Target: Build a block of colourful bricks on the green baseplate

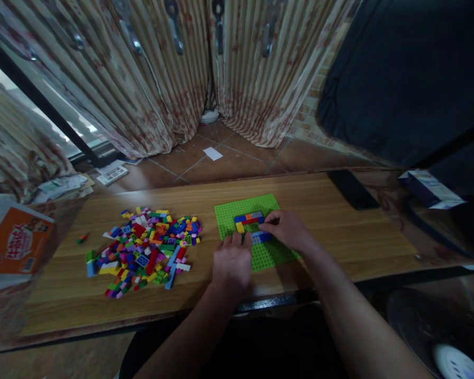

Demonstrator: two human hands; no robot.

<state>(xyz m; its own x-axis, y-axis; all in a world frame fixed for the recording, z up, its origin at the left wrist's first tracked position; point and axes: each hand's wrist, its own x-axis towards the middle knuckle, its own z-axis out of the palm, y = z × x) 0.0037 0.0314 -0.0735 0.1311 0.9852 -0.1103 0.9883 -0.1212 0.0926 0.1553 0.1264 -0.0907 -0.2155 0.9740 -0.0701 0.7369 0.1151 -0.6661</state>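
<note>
So there's an orange-and-white box [19, 242] far left, then a loose heap of toy bricks [150, 247] on the wooden table [319, 210]. Left hand [232, 263] is curled over the green baseplate's [260, 202] near-left part, can't tell if it's gripping anything. The built bricks [249, 218] sit mid-plate. Right hand's [290, 229] thumb and finger almost meet at their right end, can't tell if they're pinching one. Phone [353, 189] lies further right.

I've got a long brown wood-grain table [351, 237] across the lower frame. On it: multicol. plastic brick pile [148, 247], left of ctr; flat lime-green studded plastic baseplate [270, 256], approx. ctr; flat black rect. phone [353, 189], right; tiny red-and-green piece [82, 238], far left.
</note>
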